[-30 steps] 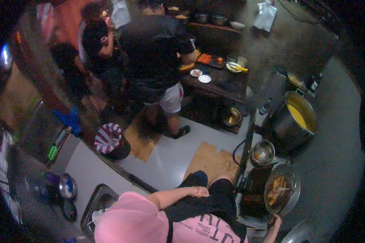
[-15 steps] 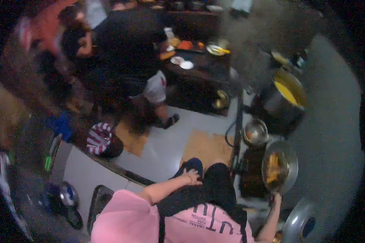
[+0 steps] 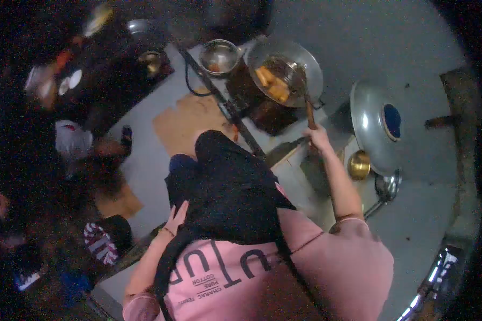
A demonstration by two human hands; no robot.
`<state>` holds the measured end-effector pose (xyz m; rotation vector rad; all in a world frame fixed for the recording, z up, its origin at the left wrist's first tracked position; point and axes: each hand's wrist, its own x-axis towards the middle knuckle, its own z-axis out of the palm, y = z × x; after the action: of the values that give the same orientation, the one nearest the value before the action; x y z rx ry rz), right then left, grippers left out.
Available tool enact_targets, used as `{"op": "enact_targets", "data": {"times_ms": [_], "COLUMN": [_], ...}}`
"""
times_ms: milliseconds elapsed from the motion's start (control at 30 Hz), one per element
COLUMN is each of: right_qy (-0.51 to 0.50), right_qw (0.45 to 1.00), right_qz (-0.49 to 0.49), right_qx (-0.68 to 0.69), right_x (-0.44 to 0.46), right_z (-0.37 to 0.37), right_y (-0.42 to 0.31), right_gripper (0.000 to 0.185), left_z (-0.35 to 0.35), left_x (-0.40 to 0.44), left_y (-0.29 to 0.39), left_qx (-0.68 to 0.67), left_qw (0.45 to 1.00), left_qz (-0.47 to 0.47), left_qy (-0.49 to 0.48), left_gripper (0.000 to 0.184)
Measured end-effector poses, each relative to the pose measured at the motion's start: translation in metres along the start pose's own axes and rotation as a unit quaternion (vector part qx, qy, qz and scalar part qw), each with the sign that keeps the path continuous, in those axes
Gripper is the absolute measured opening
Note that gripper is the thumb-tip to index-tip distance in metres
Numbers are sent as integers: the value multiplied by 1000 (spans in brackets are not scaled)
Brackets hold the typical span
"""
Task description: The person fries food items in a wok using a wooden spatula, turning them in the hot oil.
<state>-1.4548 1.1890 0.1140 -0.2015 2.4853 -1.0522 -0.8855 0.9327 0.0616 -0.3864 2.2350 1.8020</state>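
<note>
The right hand (image 3: pixel 318 139) grasps a brown-handled utensil (image 3: pixel 308 104) reaching into the round metal wok (image 3: pixel 311 64) of golden tubular rolls (image 3: pixel 277 89); back from the wok, the left hand (image 3: pixel 178 216) rests unclenched on black cloth (image 3: pixel 225 187).

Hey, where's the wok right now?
In the head view, the wok is near the top, right of centre, just right of the metal bowl; the right hand holds a wooden-handled utensil in it.

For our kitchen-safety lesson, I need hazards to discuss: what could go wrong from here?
Moving the wooden-handled tool in the right hand might flick food pieces from the wok onto the bare forearm.
The large metal lid sits near that arm, so an elbow could knock it.
The brown sheet on the floor might slide underfoot.
</note>
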Motion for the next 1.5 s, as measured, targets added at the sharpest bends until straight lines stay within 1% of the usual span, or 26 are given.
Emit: {"op": "enact_targets", "data": {"times_ms": [33, 67, 100, 167, 200, 300, 367, 400, 500, 567, 600, 633, 700, 733, 767, 800, 833, 867, 933, 1033, 1100, 1133, 1233, 1300, 1433, 1500], "right_qy": [-29, -58, -56, -141, -140, -186, -179, -173, -148, -174, -100, -25, -6, 15, 10, 0, -9, -48, -68, -88, -126, -156, -169, -138, -155, -148], "right_qw": [999, 997, 997, 978, 978, 938, 947, 935, 944, 942, 970, 988, 996, 1000, 1000, 999, 996, 995, 994, 992, 981, 985, 981, 984, 986, 988], "right_qz": [11, 20, 23, 87, 92, 191, 189, 196, 158, 132, 96, 56, 27, 1, -4, 37, 78, 67, 81, 92, 148, 68, 91, 108, 45, 34], "right_qx": [26, 52, 49, 127, 126, 220, 189, 238, 249, 255, 200, 144, 80, 21, 21, 27, 33, 60, 38, -16, 12, -28, 13, 31, 34, 27], "right_x": [-23, -45, -53, -66, -66, -56, -35, -35, -18, 11, 24, 39, 72, 88, 102, 116, 127, 139, 110, 96, 62, 76, 88, 33, 11, -3], "right_z": [-7, -14, -22, -33, -33, -29, -21, -21, -20, -17, -14, -11, -7, -5, -4, -4, -3, -2, 1, 7, 1, 10, 14, 19, 19, 18], "right_y": [-34, -60, -70, -90, -90, -95, -87, -98, -111, -99, -96, -93, -90, -88, -86, -81, -74, -57, -71, -75, -96, -75, -47, -82, -85, -89], "right_gripper": [16, 17, 17, 17, 17, 15, 16, 18, 17, 16, 15, 14, 14, 15, 15, 15, 16, 15, 15, 13, 14, 16, 18, 18, 17, 19], "left_z": [3, 2, -5, -21, -25, -50, -57, -57, -54, -52, -45, -42, -46, -50, -55, -57, -58, -53, -50, -44, -45, -47, -53, -45, -44, -51], "left_x": [5, 10, 12, 17, 14, 11, 14, 16, 12, 11, 11, 11, 5, 4, 6, 8, 10, 16, 20, 26, 33, 37, 44, 35, 27, 23], "left_y": [-12, -11, -2, 17, 20, 0, 2, 7, 28, 19, -16, -10, 11, 37, 70, 87, 86, 87, 81, 57, 38, 35, 37, 28, 24, 45], "left_qx": [38, 453, 591, 826, 785, 819, 781, 764, 779, 742, 776, 775, 644, 645, 602, 556, 556, 527, 497, 539, 556, 561, 519, 505, 504, 442], "left_qw": [999, 888, 800, 539, 599, 531, 600, 625, 615, 661, 617, 619, 761, 762, 797, 829, 829, 847, 864, 840, 827, 823, 851, 859, 861, 894], "left_qz": [12, 67, 96, 155, 152, 198, 170, 158, 120, 114, 123, 119, 71, 67, 47, 27, 24, 9, -6, 36, 54, 62, 45, 45, 49, 22], "left_qy": [7, 30, 28, 62, 41, 87, 35, 20, 21, 2, 37, 42, -8, -3, -31, -60, -56, -73, -82, -54, -56, -57, -71, -66, -49, -67], "left_gripper": [64, 63, 62, 59, 59, 58, 56, 56, 52, 50, 48, 48, 51, 51, 63, 76, 76, 91, 107, 119, 116, 115, 114, 114, 116, 119]}}
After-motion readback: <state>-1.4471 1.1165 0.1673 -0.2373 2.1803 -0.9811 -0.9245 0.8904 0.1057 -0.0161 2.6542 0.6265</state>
